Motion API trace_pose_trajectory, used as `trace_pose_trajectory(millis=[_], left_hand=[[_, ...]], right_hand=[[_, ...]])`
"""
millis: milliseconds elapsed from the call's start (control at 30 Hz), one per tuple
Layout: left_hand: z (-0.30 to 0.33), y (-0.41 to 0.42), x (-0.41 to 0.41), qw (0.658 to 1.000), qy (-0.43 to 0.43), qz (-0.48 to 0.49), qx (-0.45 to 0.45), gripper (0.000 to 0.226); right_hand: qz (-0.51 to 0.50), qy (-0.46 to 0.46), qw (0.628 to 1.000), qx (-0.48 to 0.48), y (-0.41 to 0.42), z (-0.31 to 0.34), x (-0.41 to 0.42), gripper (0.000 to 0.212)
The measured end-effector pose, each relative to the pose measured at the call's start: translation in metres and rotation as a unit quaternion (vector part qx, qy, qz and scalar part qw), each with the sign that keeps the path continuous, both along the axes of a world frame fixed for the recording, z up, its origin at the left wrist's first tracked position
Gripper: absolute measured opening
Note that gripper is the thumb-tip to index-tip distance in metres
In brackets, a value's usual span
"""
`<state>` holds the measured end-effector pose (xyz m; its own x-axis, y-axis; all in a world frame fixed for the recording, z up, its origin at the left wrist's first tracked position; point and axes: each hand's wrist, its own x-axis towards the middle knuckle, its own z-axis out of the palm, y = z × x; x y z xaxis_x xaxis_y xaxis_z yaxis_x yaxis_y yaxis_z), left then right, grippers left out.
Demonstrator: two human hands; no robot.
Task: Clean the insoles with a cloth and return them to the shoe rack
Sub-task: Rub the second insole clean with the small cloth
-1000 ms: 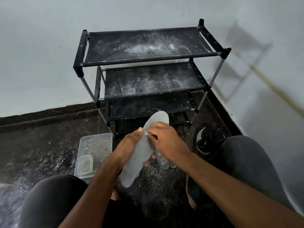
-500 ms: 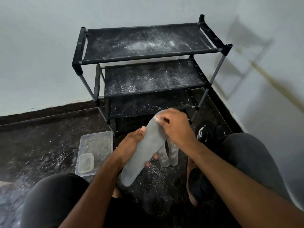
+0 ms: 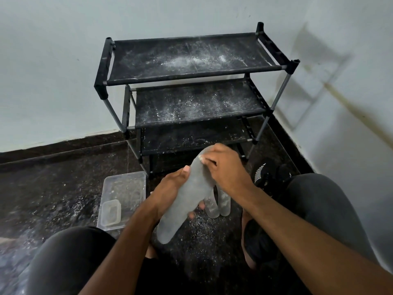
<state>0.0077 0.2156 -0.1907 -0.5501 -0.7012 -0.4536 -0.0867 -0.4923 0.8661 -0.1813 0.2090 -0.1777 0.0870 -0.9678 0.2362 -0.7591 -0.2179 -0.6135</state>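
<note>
The right hand (image 3: 226, 169) curls over the toe end of a grey insole (image 3: 187, 193), its fingertips (image 3: 204, 159) pinching a small pale scrap, probably the cloth, though too little shows to be sure. The left hand (image 3: 170, 192) grips the insole's middle from beneath, thumb up one edge and fingers wrapped under, holding it tilted above the floor in front of the shoe rack (image 3: 191, 81). To wipe well, the supporting grip should sit firm behind the spot being rubbed, so the flexible insole does not buckle, and strokes are best run along its length toward the heel, past the left hand, shifting that grip to reach covered areas. Two more insoles (image 3: 219, 204) lie on the dark speckled floor (image 3: 53, 188) just behind. A clear plastic tray (image 3: 125, 182) with a small container (image 3: 110, 211) inside sits left. The rack's shelves carry white powder, which I judge could resoil a clean insole.
</note>
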Motion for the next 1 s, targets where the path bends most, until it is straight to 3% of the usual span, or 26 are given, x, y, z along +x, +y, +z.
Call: trace_pose_trajectory(millis=[100, 267, 467, 667, 833, 1000], left_hand=[[-0.001, -0.001, 0.001, 1.0, -0.005, 0.001, -0.013, 0.046], [0.005, 0.002, -0.002, 1.0, 0.006, -0.005, -0.015, 0.045], [0.0, -0.002, -0.002, 0.996, -0.056, 0.019, -0.06, 0.052], [-0.006, -0.004, 0.001, 0.999, -0.027, 0.001, -0.024, 0.052], [-0.003, -0.005, -0.004, 0.995, -0.07, -0.02, -0.065, 0.082], [-0.008, -0.005, 0.001, 0.999, -0.027, -0.007, -0.04, 0.056]], right_hand=[[0.036, -0.006, 0.999, -0.003, 0.002, 0.0, 0.006, 0.015], [-0.093, -0.063, 0.993, -0.032, -0.012, 0.001, -0.015, 0.009], [0.098, -0.022, 0.995, -0.002, 0.009, -0.002, 0.014, 0.009], [-0.067, -0.034, 0.996, -0.037, -0.01, 0.003, -0.011, 0.009], [0.06, 0.015, 0.997, -0.037, 0.01, -0.004, 0.013, 0.007], [-0.139, 0.016, 0.99, -0.025, -0.019, 0.0, -0.027, 0.01]])
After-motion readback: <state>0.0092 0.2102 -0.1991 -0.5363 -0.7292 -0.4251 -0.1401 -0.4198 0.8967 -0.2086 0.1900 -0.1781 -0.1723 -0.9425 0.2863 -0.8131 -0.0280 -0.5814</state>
